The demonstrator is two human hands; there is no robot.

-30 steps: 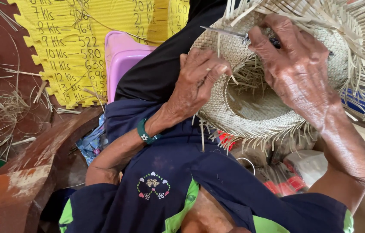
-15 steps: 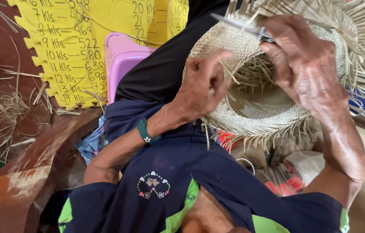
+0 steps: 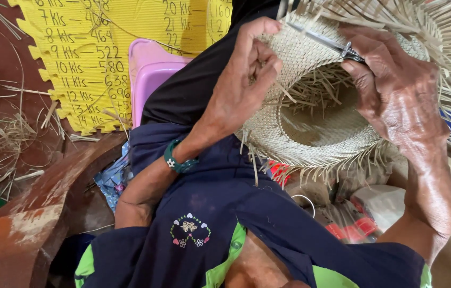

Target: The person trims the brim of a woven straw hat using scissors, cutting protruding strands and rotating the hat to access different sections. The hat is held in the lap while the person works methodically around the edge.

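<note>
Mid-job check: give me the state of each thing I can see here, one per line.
Woven straw hat: unfinished, loose strand ends sticking out at rim and inside, opening facing the camera.
Left hand: fingers curled, gripping the hat's edge.
Right hand: holding scissors against the hat's top edge.
Scissors: blades look closed, lying flat on the weave.
Teal wristband: worn on the left wrist.
Pink plastic container: upright, partly hidden.

A single head-worn camera looks steeply down from close above, taking in the person's own chest, both forearms and the floor (image 3: 1,69) beyond the lap.
</note>
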